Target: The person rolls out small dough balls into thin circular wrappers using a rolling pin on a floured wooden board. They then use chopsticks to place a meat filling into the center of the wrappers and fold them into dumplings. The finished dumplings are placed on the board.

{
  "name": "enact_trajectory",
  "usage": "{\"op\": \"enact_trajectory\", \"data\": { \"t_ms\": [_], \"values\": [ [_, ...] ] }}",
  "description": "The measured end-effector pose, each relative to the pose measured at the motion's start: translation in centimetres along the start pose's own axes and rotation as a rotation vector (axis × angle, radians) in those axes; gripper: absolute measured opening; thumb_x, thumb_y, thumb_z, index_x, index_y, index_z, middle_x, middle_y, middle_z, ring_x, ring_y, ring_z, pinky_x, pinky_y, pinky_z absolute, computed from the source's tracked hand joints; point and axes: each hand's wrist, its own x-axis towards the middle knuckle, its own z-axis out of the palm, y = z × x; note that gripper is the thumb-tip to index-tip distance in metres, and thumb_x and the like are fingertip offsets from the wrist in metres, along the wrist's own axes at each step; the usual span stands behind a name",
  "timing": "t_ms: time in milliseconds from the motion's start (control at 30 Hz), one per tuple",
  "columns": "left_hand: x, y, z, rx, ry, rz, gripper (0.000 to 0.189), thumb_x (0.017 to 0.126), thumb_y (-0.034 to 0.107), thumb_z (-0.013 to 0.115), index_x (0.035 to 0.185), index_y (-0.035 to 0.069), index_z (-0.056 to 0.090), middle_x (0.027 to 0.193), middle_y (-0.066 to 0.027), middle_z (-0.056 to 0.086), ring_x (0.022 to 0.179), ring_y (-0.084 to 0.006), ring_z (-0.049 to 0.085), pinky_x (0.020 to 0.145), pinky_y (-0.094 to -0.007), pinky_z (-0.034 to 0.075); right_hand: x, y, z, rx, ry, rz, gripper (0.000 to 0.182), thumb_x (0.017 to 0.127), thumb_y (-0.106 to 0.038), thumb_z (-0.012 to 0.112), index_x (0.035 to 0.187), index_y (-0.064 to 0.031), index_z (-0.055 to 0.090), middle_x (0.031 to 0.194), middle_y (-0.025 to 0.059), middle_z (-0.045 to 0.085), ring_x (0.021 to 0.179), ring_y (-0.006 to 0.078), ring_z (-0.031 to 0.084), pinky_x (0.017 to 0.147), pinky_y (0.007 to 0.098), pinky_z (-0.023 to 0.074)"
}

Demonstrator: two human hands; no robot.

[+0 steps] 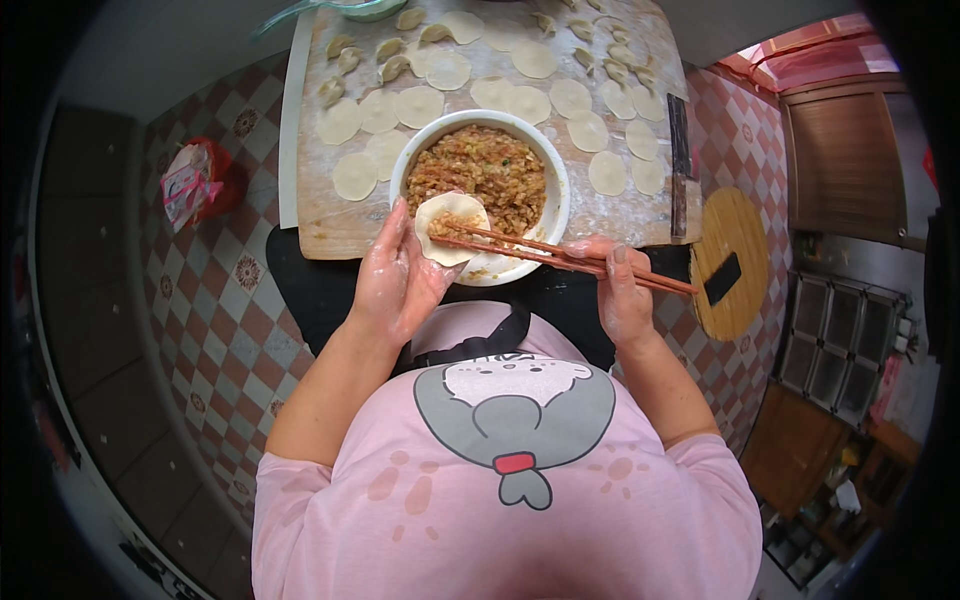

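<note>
My left hand (pixel 397 281), dusted with flour, holds a round dumpling wrapper (pixel 442 251) on its fingers over the near left rim of a white bowl (pixel 556 169). A small heap of filling (pixel 454 223) lies on the wrapper. My right hand (pixel 622 281) grips a pair of reddish wooden chopsticks (pixel 555 256), whose tips touch that filling. The bowl contains chopped meat filling (pixel 480 165) with green bits. Around the bowl, several flat round wrappers (pixel 424 107) lie on a floured wooden board (pixel 600 214), some overlapping. Several folded dumplings (pixel 394 67) sit toward its far side.
At the board's top left is a greenish clear dish (pixel 371 9). A dark strip (pixel 679 165) runs along the board's right edge. On the tiled floor stand a red bag (pixel 202 180) to the left and a round wooden lid or board (pixel 731 262) to the right.
</note>
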Motion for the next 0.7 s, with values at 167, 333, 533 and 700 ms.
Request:
{"op": "enact_trajectory", "data": {
  "t_ms": [167,333,533,700],
  "values": [
    [0.0,0.4,-0.9,0.011,0.034,0.058,0.049,0.104,0.035,0.032,0.142,0.004,0.031,0.141,-0.0137,0.043,0.131,-0.0271,0.043,0.110,-0.0442,0.034,-0.2,-0.8,-2.0,0.099,0.050,-0.003,0.042,0.101,-0.031,0.044,0.094,0.0052,0.064,0.091,0.0158,0.064,0.087,0.0229,0.063,0.084,0.0338,0.0492],
    [-0.3,1.9,-1.3,0.010,0.071,0.122,0.052,0.103,0.036,0.032,0.139,-0.002,0.034,0.139,-0.0161,0.045,0.130,-0.0274,0.044,0.110,-0.0422,0.033,0.1,-1.8,-3.6,-0.279,0.003,0.124,0.028,0.098,-0.020,0.052,0.095,0.0037,0.066,0.088,0.0116,0.064,0.080,0.0165,0.061,0.075,0.0274,0.0484],
    [-0.3,2.3,-2.1,-0.034,0.048,0.141,0.059,0.103,0.037,0.033,0.140,-0.009,0.030,0.142,-0.0242,0.040,0.133,-0.0352,0.038,0.114,-0.0422,0.028,0.6,-1.2,-1.7,-0.549,0.001,0.156,0.025,0.094,-0.016,0.058,0.090,0.0065,0.068,0.074,0.0121,0.067,0.068,0.0180,0.063,0.062,0.0299,0.0487],
    [-0.3,2.1,-2.3,-0.052,0.049,0.123,0.059,0.103,0.037,0.033,0.140,-0.009,0.030,0.142,-0.0242,0.040,0.133,-0.0352,0.039,0.114,-0.0418,0.028,1.6,0.1,-1.3,-0.771,-0.083,0.077,0.022,0.092,-0.013,0.056,0.088,0.0048,0.067,0.071,0.0161,0.064,0.062,0.0265,0.060,0.058,0.0351,0.0459]
  ]
}}
